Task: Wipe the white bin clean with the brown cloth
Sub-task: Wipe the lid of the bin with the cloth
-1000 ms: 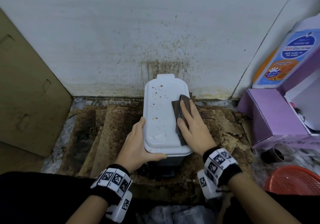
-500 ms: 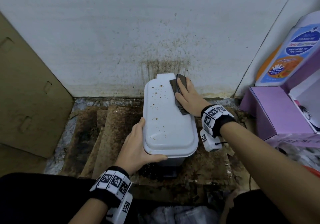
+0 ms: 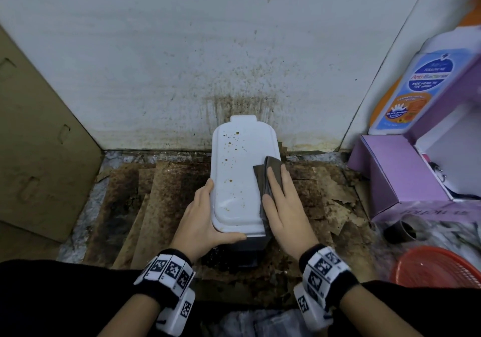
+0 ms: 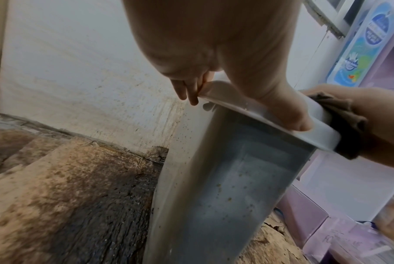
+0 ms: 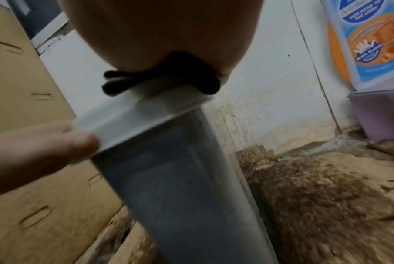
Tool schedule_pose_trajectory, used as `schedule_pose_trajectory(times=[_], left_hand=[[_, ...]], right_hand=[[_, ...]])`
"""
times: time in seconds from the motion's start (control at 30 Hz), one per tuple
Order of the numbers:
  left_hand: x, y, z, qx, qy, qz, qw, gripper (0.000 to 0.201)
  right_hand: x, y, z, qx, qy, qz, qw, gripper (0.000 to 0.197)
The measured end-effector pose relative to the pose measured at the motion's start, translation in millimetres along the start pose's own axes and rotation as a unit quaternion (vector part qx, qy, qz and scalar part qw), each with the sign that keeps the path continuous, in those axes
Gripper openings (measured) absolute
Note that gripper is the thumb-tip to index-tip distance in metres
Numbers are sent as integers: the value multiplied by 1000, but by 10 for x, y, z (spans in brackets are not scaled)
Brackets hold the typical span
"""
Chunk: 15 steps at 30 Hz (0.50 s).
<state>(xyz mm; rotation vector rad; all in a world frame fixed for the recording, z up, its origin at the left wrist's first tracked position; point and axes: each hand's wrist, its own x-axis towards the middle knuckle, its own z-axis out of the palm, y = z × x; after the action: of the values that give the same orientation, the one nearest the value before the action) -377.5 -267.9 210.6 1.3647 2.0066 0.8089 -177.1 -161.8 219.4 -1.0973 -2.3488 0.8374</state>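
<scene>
The white bin (image 3: pixel 235 180) stands on the floor against the wall, its lid speckled with brown spots. My left hand (image 3: pixel 205 218) grips the lid's near-left corner, thumb along the front edge. The folded brown cloth (image 3: pixel 272 171) lies on the lid's right edge under my right hand (image 3: pixel 282 204), which presses it with flat fingers. The left wrist view shows my left thumb (image 4: pixel 288 110) on the lid and the cloth (image 4: pixel 340 114) hanging over the rim. From the right wrist, the cloth (image 5: pixel 168 76) is squeezed between my palm and the lid, above the bin's grey body (image 5: pixel 173 187).
Stained cardboard sheets (image 3: pixel 145 206) cover the floor around the bin. A stained wall (image 3: pixel 234 63) is close behind it. A cardboard panel (image 3: pixel 39 141) leans at the left. At the right are a purple box (image 3: pixel 395 175), a wash bottle (image 3: pixel 421 87) and a red basket (image 3: pixel 437 269).
My right hand slid the cloth to the lid's far end, then back toward me along the right edge. My left hand kept its hold on the near-left corner.
</scene>
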Motion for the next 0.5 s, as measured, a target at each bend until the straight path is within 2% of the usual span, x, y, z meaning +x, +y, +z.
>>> schedule_pose_trajectory(times=[0.1, 0.33, 0.43, 0.5], left_hand=[[-1, -1, 9, -1, 2, -1, 1000, 146], [16, -37, 7, -30, -2, -10, 999, 147], [22, -43, -2, -33, -7, -11, 999, 146], [21, -50, -3, -33, -10, -9, 999, 145]], right_hand=[[-144, -19, 122, -16, 40, -3, 999, 60], [11, 31, 98, -51, 64, -32, 996, 58], [167, 47, 24, -60, 45, -37, 996, 58], [309, 62, -51, -82, 9, -34, 996, 58]])
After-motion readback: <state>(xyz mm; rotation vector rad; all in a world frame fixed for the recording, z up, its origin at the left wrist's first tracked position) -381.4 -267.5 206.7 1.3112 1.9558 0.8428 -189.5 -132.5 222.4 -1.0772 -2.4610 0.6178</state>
